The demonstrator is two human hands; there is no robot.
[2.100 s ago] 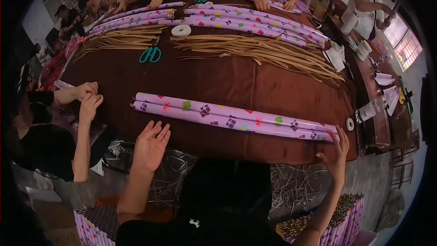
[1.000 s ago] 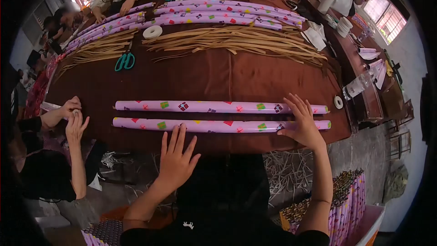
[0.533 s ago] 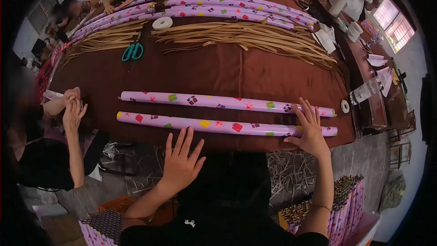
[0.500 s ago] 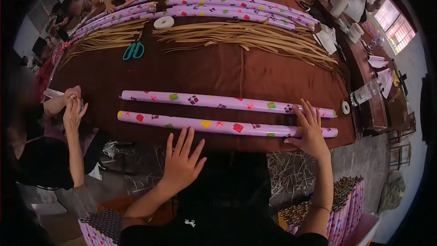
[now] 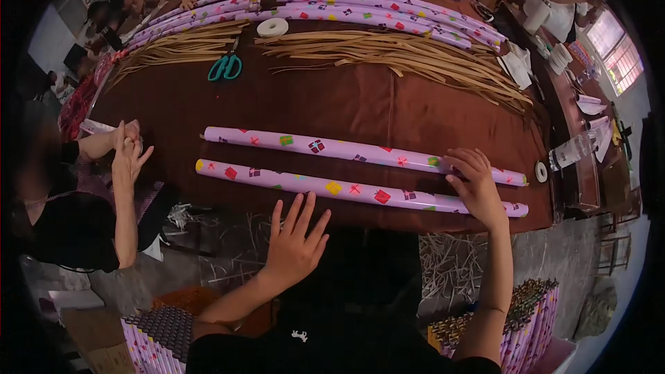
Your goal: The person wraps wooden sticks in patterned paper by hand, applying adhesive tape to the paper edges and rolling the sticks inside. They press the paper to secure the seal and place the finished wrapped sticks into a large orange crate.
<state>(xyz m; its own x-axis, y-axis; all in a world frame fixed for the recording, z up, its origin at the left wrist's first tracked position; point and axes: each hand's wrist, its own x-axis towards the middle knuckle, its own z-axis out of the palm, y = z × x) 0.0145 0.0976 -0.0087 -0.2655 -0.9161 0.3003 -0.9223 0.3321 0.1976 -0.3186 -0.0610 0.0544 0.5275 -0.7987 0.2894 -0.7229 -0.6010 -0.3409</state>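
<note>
Two long lilac rolls of gift wrapping paper lie roughly parallel on the brown tabletop before me. The far roll [image 5: 273, 140] has my right hand [image 5: 474, 183] over its right part, fingers bent across it and thumb on the near side. This hand also covers a bit of the near roll [image 5: 298, 182]. Just below the near roll, my left hand [image 5: 296, 239] hovers with fingers spread and nothing in it.
Teal scissors [image 5: 225, 68], brown paper strips [image 5: 388, 52] and a white tape roll [image 5: 272, 28] lie farther back. More wrapping rolls [image 5: 388, 10] line the far side. A co-worker's hands [image 5: 128, 152] are at left. Bundled rolls [image 5: 156, 332] stand below.
The whole view has shifted and turned slightly. My right hand's fingers have gone from spread to bent over the far roll. My left hand stays spread near the near roll.
</note>
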